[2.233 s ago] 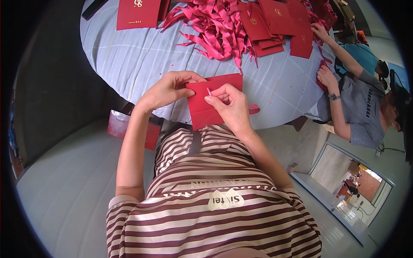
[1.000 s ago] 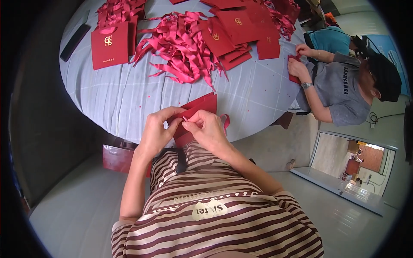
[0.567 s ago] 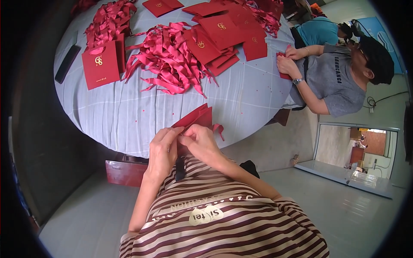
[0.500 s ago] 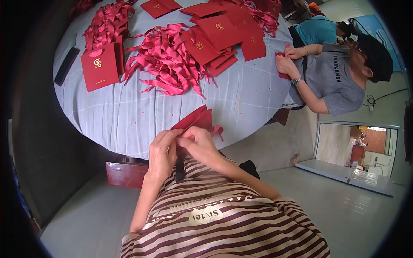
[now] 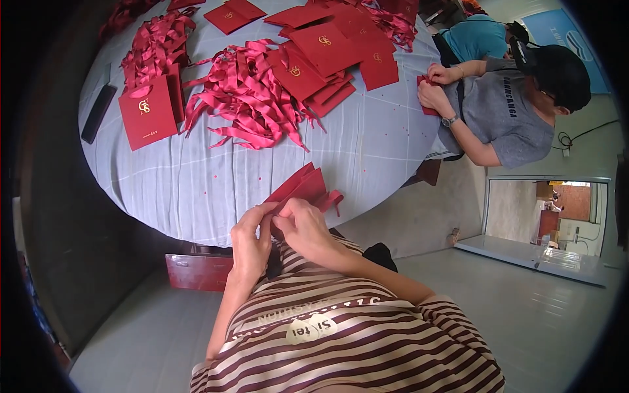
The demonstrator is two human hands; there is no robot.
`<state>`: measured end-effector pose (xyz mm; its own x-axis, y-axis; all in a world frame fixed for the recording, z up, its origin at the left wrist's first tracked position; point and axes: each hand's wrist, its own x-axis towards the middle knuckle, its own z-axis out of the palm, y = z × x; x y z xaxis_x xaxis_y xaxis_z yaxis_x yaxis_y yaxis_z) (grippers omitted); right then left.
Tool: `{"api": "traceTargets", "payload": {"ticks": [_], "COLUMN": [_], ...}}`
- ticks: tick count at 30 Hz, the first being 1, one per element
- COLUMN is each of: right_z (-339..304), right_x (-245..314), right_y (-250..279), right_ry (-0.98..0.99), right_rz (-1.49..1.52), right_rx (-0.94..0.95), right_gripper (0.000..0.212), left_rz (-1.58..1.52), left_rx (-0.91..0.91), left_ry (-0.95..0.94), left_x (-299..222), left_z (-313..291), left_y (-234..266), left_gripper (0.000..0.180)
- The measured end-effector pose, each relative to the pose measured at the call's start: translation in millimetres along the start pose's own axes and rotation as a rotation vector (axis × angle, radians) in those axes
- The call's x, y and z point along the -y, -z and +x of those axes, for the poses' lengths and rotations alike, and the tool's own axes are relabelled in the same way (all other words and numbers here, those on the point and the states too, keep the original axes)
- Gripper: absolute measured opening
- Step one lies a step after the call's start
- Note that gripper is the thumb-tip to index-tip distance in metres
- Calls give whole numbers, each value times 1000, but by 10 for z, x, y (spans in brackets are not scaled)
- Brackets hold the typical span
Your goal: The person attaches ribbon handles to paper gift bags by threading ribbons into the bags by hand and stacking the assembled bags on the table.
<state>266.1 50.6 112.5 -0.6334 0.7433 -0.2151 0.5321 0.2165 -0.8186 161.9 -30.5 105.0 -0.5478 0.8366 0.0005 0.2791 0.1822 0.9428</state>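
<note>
At the table's near edge, a red paper gift bag (image 5: 308,187) is held close in front of my body, tilted, with a short red ribbon end (image 5: 334,198) sticking out at its right. My left hand (image 5: 252,232) pinches the bag's near edge. Pressed against the same edge, my right hand (image 5: 301,226) has its fingers bent and closed, its fingertips almost meeting the left ones. Whatever lies between the fingertips is hidden. Beyond my hands lies a loose heap of red ribbons (image 5: 246,98).
On the round table with its pale cloth (image 5: 177,187) are a standing red bag (image 5: 147,114), piled flat bags (image 5: 327,49), a second ribbon heap (image 5: 157,46) and a black phone (image 5: 98,114). A co-worker in a grey shirt (image 5: 504,111) handles red paper at the right edge. A red box (image 5: 196,270) sits below.
The view has shifted slightly. Both my hands stay at the bag's edge with their fingers closed, and the bag has tipped a little.
</note>
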Motion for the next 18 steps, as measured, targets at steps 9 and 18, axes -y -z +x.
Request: {"api": "traceTargets", "payload": {"ticks": [9, 18], "right_z": [-49, -85], "right_x": [-80, -94], "right_y": [-66, -19], "right_ry": [125, 186], "right_rz": [-3, 8], "right_rx": [-86, -70], "right_gripper": [16, 15], "left_rz": [61, 127], "left_rx": [24, 69], "left_ry": [77, -62], "left_x": [-115, -111], "left_z": [5, 7], "left_y": [-8, -8], "left_gripper": [20, 20]}}
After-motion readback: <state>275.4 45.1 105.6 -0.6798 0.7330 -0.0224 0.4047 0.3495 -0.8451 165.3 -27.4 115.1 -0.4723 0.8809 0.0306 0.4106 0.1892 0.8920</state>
